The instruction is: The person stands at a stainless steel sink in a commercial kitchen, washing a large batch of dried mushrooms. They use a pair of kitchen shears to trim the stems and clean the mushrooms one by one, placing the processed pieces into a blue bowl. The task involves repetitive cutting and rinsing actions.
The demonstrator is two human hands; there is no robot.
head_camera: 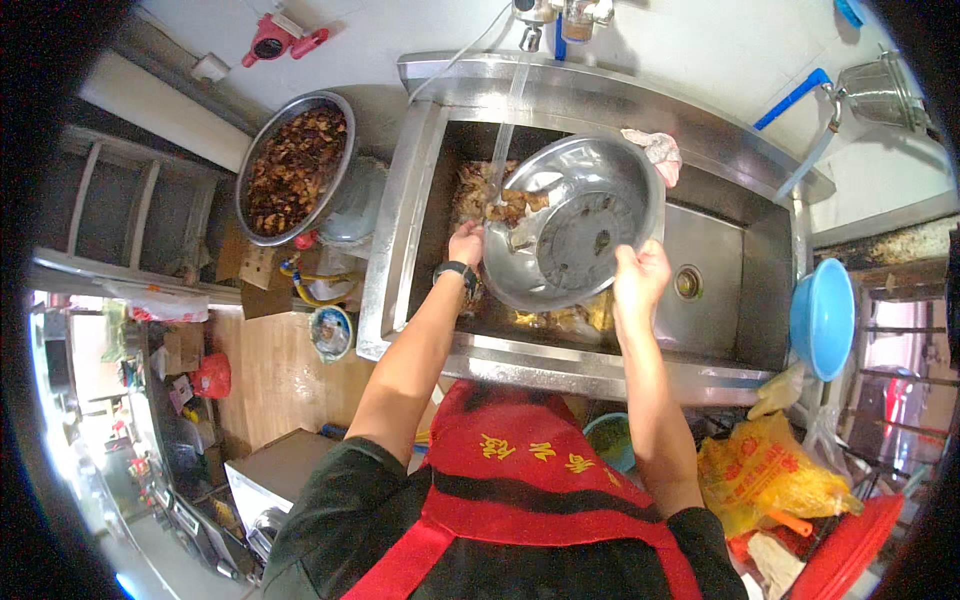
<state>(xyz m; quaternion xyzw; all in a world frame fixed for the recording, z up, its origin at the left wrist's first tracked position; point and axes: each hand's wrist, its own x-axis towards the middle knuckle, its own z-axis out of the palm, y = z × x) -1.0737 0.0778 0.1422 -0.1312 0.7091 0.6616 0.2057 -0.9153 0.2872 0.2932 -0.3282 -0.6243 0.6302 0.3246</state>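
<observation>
Both my hands hold a large stainless steel basin (592, 225), tilted to the left over the left bowl of a steel double sink (420, 225). My left hand (466, 247) grips its left rim, and a dark watch is on that wrist. At the right front rim, my right hand (643, 268) is closed on the metal. Brown food pieces (517, 206) lie at the basin's left side, where water (510, 112) streams down from a tap (531, 34). Below, the sink bowl holds pale brown pieces (476, 187) and water. What the pieces are, I cannot tell.
Left of the sink stands a steel basin (350, 139) full of dark brown pieces. The right sink bowl (705, 300) shows its drain. A pink and white cloth (660, 154) lies on the back ledge. To the right are a blue plastic basin (823, 319) and a yellow plastic bag (772, 465).
</observation>
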